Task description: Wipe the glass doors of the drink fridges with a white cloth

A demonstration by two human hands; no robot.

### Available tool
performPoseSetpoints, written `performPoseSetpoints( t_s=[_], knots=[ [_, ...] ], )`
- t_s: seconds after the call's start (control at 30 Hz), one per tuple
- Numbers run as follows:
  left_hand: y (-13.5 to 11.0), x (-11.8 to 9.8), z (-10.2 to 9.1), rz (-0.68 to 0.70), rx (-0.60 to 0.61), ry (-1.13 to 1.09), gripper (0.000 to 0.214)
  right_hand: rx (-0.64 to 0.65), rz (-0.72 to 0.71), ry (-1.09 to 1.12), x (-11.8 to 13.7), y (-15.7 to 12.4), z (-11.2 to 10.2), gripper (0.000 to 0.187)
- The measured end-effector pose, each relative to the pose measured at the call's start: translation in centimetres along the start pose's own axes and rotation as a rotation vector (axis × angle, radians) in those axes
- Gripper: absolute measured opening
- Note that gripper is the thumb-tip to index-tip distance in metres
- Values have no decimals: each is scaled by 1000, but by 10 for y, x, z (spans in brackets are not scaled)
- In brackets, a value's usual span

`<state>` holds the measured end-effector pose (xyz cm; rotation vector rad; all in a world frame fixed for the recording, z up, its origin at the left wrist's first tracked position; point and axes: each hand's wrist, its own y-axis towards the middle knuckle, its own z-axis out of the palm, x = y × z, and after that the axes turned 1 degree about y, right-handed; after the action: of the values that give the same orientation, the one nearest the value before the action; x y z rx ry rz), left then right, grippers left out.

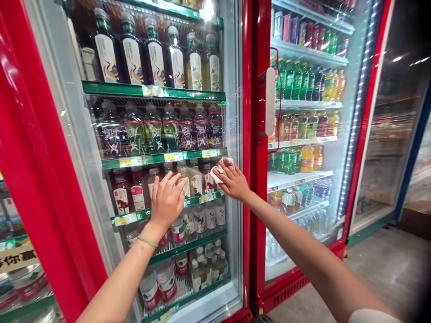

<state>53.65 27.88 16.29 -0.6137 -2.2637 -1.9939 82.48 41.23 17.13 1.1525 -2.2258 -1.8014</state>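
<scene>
The glass door (232, 116) of a red-framed drinks fridge stands in front of me. My right hand (234, 181) lies against it near the right edge and holds a crumpled white tissue (218, 172) under its fingers. My left hand (167, 197) is at the middle of the door, its fingers spread and nothing in them; whether it touches the glass I cannot tell. A thin greenish band (147, 241) circles the left wrist. Behind the glass are dark bottles with white labels (156, 60) and, lower down, sports-cap bottles (134, 132).
On the right stands a second red fridge with soda bottles (296, 78) on lit shelves. A white box (270, 102) with a red cord (279, 98) is fixed between the two fridges. At left is a red frame (37, 152), and grey floor (380, 273) shows at lower right.
</scene>
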Motion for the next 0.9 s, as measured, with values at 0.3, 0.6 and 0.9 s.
performPoseSetpoints(
  t_s=[0.3, 0.6, 0.9],
  knots=[
    [-8, 6, 4, 47, 22, 57, 57, -60, 50, 19, 16, -40, 19, 66],
    [-11, 6, 7, 39, 21, 42, 60, -15, 51, 9, 5, -52, 16, 65],
    [-13, 6, 6, 45, 27, 28, 59, -150, 363, 26, 33, -1, 17, 69]
  ],
)
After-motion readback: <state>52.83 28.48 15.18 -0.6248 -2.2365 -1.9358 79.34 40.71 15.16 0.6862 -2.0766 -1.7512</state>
